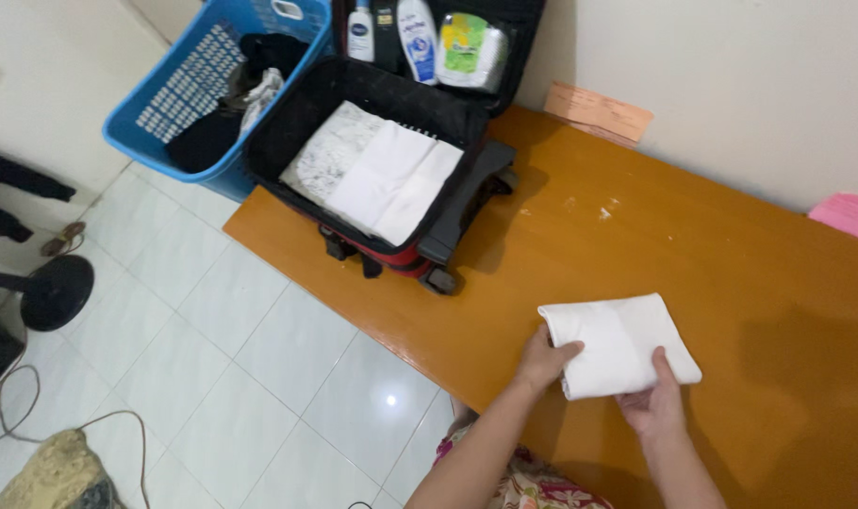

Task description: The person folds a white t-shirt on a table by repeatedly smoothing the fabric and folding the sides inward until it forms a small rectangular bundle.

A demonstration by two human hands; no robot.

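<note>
Folded white cloth flat on orange table, gripped at left edge by left hand and pinched at near edge by right hand. Open suitcase on table end: folded white garments inside, bottles in lid. Blue laundry basket beside suitcase: dark clothes.

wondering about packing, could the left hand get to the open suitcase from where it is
Probably yes: bare tabletop lies between the left hand and the open suitcase, though that hand grips the folded white cloth.
</note>
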